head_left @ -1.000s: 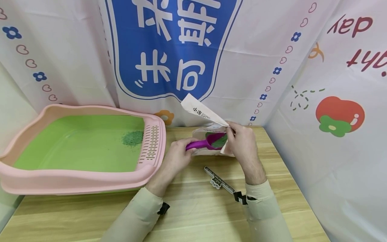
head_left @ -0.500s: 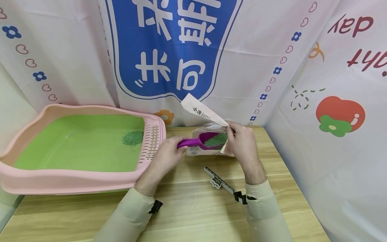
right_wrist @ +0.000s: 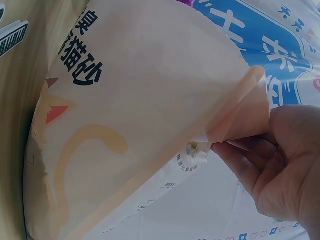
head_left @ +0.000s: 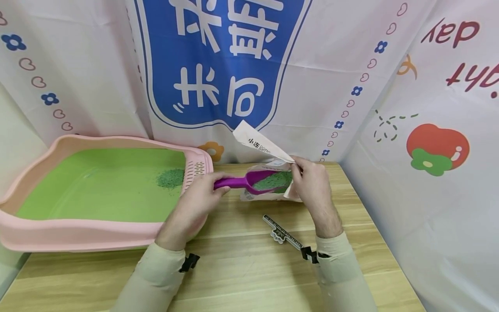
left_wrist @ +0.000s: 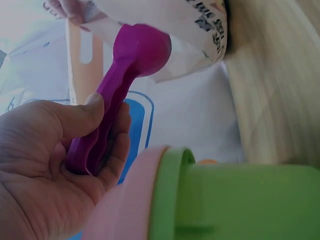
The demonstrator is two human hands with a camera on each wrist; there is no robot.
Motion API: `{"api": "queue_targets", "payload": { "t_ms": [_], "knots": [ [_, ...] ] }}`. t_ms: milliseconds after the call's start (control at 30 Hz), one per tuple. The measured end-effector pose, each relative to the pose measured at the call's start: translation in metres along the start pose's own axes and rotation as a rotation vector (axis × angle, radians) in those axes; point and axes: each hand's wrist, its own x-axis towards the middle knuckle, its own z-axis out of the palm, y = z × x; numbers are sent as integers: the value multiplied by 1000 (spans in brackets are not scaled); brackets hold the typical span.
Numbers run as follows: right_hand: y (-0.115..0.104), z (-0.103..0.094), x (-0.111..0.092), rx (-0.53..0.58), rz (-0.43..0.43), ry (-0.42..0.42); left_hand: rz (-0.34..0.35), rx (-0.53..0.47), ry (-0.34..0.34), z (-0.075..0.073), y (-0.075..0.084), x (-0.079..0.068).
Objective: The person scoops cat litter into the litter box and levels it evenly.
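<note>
My left hand point(head_left: 191, 206) grips the handle of a purple scoop point(head_left: 231, 183), thumb on one side and fingers curled round the other. Green granules fill the scoop's bowl, whose front end is still within the mouth of a pale cat litter bag point(head_left: 260, 143). That bag lies on its side, its opening facing left. At the bag's mouth, my right hand point(head_left: 313, 184) pinches the edge and holds the upper flap raised. In the right wrist view the bag's printed side point(right_wrist: 150, 85) hides the scoop almost wholly.
A pink-rimmed litter box point(head_left: 85, 234) with a green inside stands at the left, my left hand over its right edge. A small heap of green granules point(head_left: 170, 178) lies inside. A black-and-white bag clip point(head_left: 282, 232) rests on the wooden table point(head_left: 249, 277). Printed cloth hangs behind.
My left hand has drawn the scoop leftward, bringing more of its granule-filled bowl out of the bag. The right hand has stayed in place on the bag's edge.
</note>
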Motion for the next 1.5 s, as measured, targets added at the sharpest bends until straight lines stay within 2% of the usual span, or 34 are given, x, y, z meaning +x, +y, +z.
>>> {"api": "queue_targets", "payload": {
  "t_ms": [233,433,933,1300,1500],
  "knots": [
    [1,0,0,7,2,0,116,183,21,-11,-4,3],
    [1,0,0,8,6,-2,134,190,3,-21,-7,1],
    [1,0,0,11,2,-3,201,244,50,-54,-1,-14],
    [1,1,-1,21,16,-19,166,221,45,-76,5,-25],
    [0,0,-1,32,29,-30,164,226,82,-88,6,-29]
  ]
}}
